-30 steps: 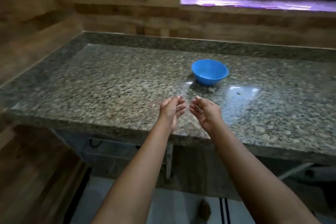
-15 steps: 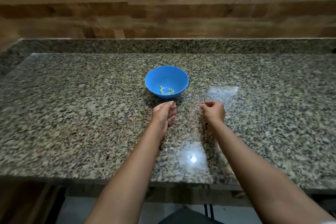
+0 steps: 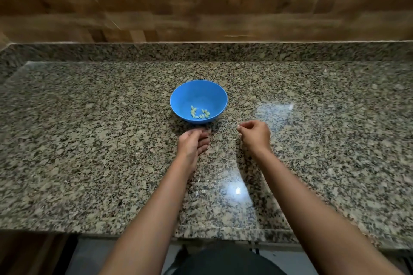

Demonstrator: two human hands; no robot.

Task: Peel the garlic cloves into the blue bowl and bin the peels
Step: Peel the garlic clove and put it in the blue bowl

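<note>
Blue bowl (image 3: 196,92) on the counter (image 3: 89,140) holds several peeled garlic cloves (image 3: 200,113).
Left hand (image 3: 192,143) lies relaxed near it; right hand (image 3: 256,134) is curled, grasp unclear.

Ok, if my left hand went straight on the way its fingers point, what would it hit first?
Probably the near wall of the blue bowl, just beyond the left hand; the counter between them looks bare, though depth is unclear.

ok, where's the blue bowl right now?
In the head view, the blue bowl sits near the middle of the granite counter. It is just beyond the left hand, left of the right hand, and holds garlic cloves.
</note>
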